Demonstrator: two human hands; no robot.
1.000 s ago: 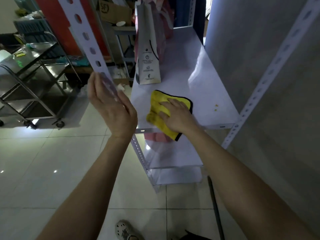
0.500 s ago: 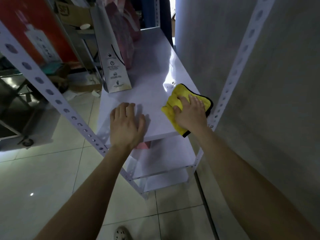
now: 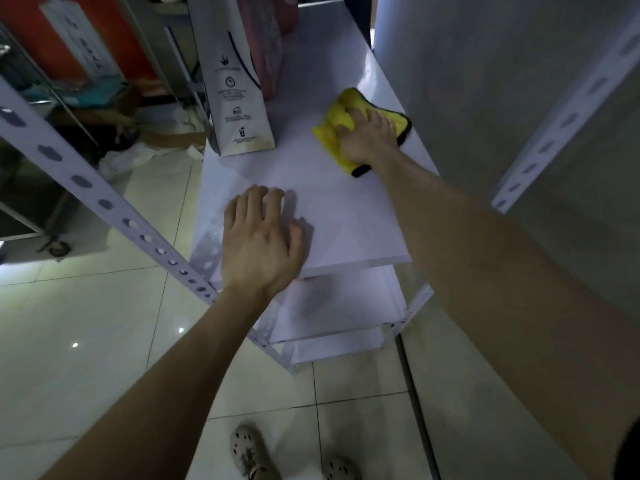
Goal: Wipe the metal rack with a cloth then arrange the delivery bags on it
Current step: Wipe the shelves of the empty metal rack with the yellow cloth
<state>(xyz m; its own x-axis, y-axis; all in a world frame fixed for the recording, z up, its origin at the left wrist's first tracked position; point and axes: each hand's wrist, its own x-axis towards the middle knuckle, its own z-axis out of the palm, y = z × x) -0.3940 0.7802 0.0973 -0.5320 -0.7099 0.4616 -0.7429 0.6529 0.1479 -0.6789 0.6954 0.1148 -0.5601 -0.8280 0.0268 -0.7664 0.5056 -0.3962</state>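
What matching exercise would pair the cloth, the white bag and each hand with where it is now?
Things: 1 yellow cloth; 2 white paper bag; 3 left hand; 4 right hand.
Places: A flat on the shelf near its front edge; B upright at the shelf's left side; C under the right hand; D pressing on the cloth.
Pairs: 1-C, 2-B, 3-A, 4-D.

white paper bag (image 3: 239, 98), small print and icons, none legible
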